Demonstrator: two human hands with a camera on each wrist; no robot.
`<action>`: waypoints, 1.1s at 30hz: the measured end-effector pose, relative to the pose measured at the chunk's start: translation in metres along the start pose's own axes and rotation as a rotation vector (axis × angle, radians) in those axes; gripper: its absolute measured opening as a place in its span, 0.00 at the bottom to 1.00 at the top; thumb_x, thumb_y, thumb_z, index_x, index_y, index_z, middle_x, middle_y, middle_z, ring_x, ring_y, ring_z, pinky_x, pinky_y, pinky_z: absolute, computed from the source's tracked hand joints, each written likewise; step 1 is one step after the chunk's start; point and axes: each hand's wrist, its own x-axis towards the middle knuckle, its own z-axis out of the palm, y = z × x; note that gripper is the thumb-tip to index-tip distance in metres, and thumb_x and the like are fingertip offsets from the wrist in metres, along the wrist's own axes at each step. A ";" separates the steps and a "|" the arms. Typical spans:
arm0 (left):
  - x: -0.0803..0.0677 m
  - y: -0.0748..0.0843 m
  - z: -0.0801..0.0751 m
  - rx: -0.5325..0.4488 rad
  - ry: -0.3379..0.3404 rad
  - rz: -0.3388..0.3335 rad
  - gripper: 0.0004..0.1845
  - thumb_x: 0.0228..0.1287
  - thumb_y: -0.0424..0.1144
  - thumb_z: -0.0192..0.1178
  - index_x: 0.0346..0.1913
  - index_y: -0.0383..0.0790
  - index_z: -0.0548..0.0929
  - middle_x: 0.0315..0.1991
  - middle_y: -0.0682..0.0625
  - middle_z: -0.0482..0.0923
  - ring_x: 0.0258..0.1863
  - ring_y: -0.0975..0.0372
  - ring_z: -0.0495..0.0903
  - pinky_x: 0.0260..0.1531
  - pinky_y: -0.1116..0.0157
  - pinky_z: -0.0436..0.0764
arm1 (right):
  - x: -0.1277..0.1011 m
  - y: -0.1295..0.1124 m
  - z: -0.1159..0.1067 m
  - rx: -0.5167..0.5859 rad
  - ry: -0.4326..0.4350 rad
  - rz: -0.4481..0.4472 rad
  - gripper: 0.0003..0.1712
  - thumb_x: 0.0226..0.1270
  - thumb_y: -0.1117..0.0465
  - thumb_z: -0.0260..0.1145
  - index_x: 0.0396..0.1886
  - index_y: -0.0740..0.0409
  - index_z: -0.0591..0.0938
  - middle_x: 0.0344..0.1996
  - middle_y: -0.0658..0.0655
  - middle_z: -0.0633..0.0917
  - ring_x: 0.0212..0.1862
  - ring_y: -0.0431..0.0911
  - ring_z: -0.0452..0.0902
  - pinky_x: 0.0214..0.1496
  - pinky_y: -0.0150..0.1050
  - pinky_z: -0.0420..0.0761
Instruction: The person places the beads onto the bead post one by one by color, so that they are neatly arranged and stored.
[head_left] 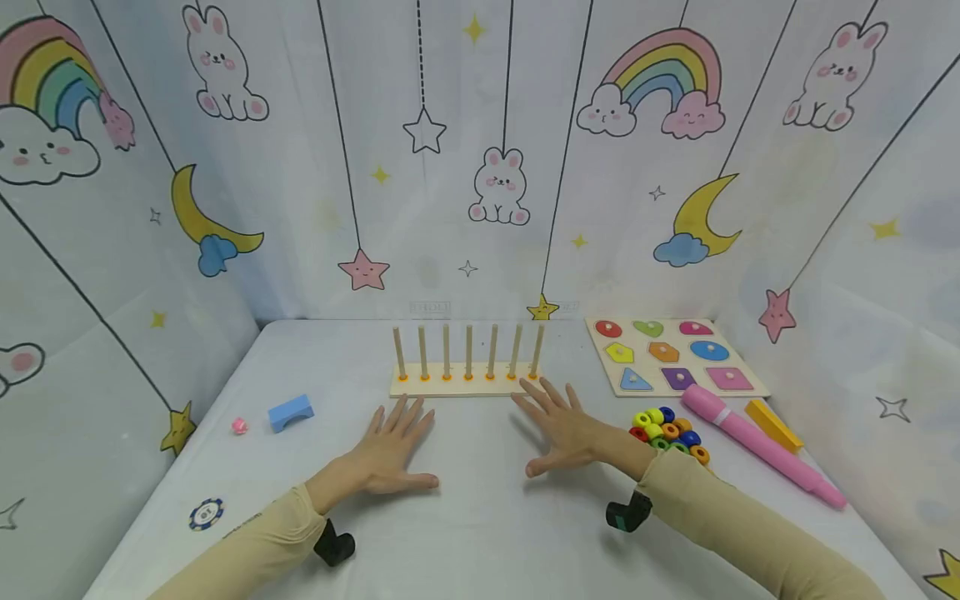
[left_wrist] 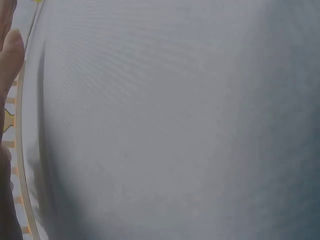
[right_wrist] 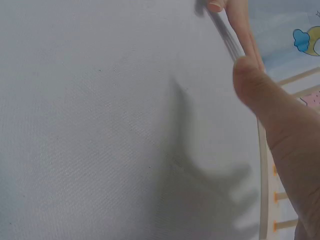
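Both hands are spread flat with nothing in them. In the head view the left hand is over the white table, in front of the left part of a wooden peg board with several upright pegs. The right hand has its fingers fanned out, fingertips close to the board's right front edge. Just right of that wrist lies a cluster of coloured beads. In the right wrist view the right thumb stands above the table, its shadow below. The left wrist view catches only part of the left hand at its edge.
A shape puzzle board lies at the back right. Nearer are a pink tube-like stick and a yellow block. To the left are a blue arched block, a small pink piece and a poker chip.
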 end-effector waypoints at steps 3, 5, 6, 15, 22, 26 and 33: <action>-0.001 0.000 -0.001 0.010 -0.006 0.002 0.56 0.52 0.78 0.45 0.74 0.41 0.52 0.75 0.39 0.39 0.72 0.43 0.35 0.65 0.38 0.42 | 0.002 0.000 0.001 -0.009 0.005 -0.006 0.66 0.45 0.26 0.65 0.76 0.54 0.49 0.74 0.61 0.46 0.72 0.65 0.37 0.63 0.73 0.40; 0.000 0.001 -0.001 0.011 -0.006 0.008 0.56 0.52 0.78 0.44 0.74 0.41 0.52 0.75 0.39 0.39 0.72 0.43 0.35 0.65 0.38 0.42 | 0.001 0.001 0.002 -0.012 0.019 -0.011 0.66 0.45 0.26 0.66 0.75 0.54 0.50 0.74 0.61 0.47 0.72 0.65 0.39 0.64 0.72 0.40; 0.000 0.002 -0.001 0.013 -0.007 0.007 0.56 0.52 0.78 0.44 0.74 0.41 0.52 0.75 0.39 0.39 0.72 0.43 0.35 0.65 0.39 0.42 | 0.001 0.002 0.002 -0.018 0.030 -0.017 0.65 0.45 0.26 0.66 0.75 0.54 0.51 0.74 0.62 0.48 0.72 0.65 0.39 0.64 0.72 0.41; 0.007 -0.017 -0.005 -0.102 0.188 -0.143 0.54 0.56 0.64 0.60 0.72 0.30 0.50 0.72 0.33 0.45 0.71 0.41 0.42 0.66 0.42 0.49 | 0.007 0.009 -0.004 0.072 0.102 0.030 0.51 0.58 0.41 0.67 0.73 0.58 0.55 0.72 0.60 0.55 0.72 0.57 0.49 0.69 0.58 0.55; 0.020 -0.056 -0.016 -0.396 0.232 -0.372 0.58 0.53 0.51 0.70 0.70 0.21 0.42 0.69 0.24 0.46 0.68 0.36 0.47 0.66 0.44 0.53 | 0.009 0.030 -0.008 0.191 0.182 0.159 0.34 0.65 0.54 0.65 0.68 0.59 0.66 0.63 0.62 0.70 0.64 0.55 0.65 0.62 0.53 0.69; 0.030 -0.075 -0.012 -0.449 0.153 -0.413 0.56 0.54 0.53 0.68 0.70 0.20 0.46 0.68 0.24 0.47 0.68 0.36 0.46 0.66 0.43 0.51 | 0.003 0.049 -0.009 0.248 0.212 0.207 0.27 0.66 0.57 0.64 0.63 0.59 0.73 0.59 0.58 0.75 0.62 0.54 0.68 0.61 0.53 0.70; 0.050 -0.090 -0.005 -0.464 0.121 -0.359 0.53 0.55 0.54 0.67 0.69 0.22 0.51 0.69 0.27 0.51 0.68 0.37 0.50 0.66 0.44 0.52 | -0.033 0.085 -0.010 0.343 0.314 0.257 0.19 0.67 0.61 0.62 0.55 0.63 0.78 0.52 0.58 0.81 0.55 0.55 0.74 0.56 0.55 0.75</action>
